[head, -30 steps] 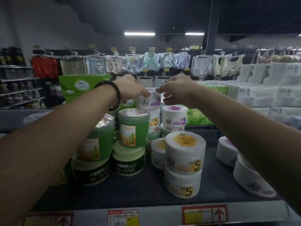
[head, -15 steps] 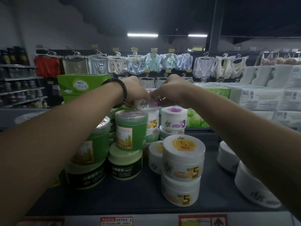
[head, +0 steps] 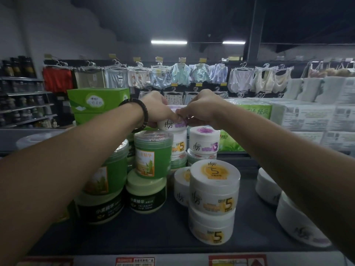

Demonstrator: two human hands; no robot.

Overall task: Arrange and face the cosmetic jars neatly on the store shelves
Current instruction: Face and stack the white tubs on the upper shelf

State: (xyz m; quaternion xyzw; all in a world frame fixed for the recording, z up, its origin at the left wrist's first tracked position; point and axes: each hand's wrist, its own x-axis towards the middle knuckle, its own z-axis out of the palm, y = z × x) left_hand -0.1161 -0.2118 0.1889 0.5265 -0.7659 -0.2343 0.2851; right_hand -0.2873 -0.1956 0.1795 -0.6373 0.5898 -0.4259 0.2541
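A white jar with a purple label (head: 171, 125) tops a stack at the back of the dark shelf (head: 169, 231). My left hand (head: 156, 110), with a bead bracelet on its wrist, grips the jar's left side. My right hand (head: 201, 110) grips its right side, and the fingertips of both meet over the lid. Below it stands a white "5" jar (head: 179, 144), with a white "3" jar (head: 204, 140) to the right. In front, two white "5" jars (head: 214, 187) are stacked. Green jars (head: 152, 154) stand stacked at left.
More white jars (head: 299, 221) lie on the shelf's right side. Green tissue boxes (head: 96, 101) and wrapped paper packs (head: 307, 116) stand behind the shelf. Clothing hangs on a far rack (head: 172, 75). Price tags (head: 134, 261) line the shelf's front edge.
Both hands have closed in from either side and now hold the top white jar. The camera has dipped slightly.
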